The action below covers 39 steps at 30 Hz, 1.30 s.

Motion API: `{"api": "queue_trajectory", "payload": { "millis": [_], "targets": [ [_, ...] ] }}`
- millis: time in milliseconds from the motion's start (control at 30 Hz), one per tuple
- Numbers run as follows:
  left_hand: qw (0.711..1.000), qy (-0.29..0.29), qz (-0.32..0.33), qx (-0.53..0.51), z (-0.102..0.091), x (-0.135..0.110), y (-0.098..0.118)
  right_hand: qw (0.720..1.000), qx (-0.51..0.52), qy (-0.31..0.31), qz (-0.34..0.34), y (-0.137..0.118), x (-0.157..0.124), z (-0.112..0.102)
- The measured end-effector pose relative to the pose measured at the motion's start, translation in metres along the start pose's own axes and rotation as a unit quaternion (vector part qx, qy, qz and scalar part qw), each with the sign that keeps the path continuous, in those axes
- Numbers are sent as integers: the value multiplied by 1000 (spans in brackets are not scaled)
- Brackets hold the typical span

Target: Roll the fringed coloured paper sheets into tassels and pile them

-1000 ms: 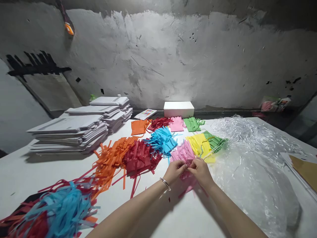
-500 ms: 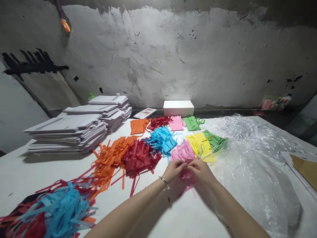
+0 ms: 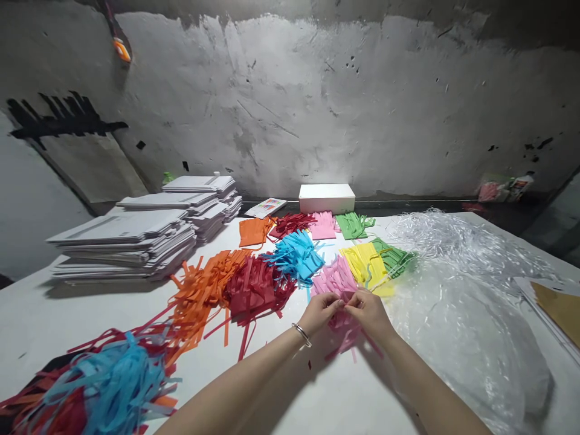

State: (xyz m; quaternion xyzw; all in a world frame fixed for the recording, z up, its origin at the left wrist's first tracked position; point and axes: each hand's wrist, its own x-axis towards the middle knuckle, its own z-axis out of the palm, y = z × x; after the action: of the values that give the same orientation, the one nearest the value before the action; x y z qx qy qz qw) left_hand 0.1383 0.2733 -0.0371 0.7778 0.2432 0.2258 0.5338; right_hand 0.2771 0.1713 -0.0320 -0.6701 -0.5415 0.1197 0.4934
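Our left fingers (image 3: 333, 302) and right fingers (image 3: 356, 306) pinch the pink fringed paper bundle (image 3: 343, 336), tips nearly meeting. We should keep tension light, lest it tear.

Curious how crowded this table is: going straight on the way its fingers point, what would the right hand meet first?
Likely the left hand, just across from the right hand, though depth is unclear and the pink strips nearby might come first.
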Motion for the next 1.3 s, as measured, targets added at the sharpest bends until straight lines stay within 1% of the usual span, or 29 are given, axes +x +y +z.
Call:
{"api": "queue_trajectory", "payload": {
  "millis": [233,567,867,1100,1300],
  "targets": [
    [1000,-3,-5,-4,0,1,1,1000,7,-10,10,-3,-1,-3],
    [1000,12,-13,-5,4,4,-5,995,27,-96,16,-4,-1,-18],
    [999,16,15,26,5,4,-3,996,17,-66,53,-1,-3,-15],
    [996,46,57,53,6,1,1,993,37,-79,81,-1,-2,-17],
    [989,25,84,119,3,-3,11,991,42,-105,76,3,-1,-22]
  ]
}}
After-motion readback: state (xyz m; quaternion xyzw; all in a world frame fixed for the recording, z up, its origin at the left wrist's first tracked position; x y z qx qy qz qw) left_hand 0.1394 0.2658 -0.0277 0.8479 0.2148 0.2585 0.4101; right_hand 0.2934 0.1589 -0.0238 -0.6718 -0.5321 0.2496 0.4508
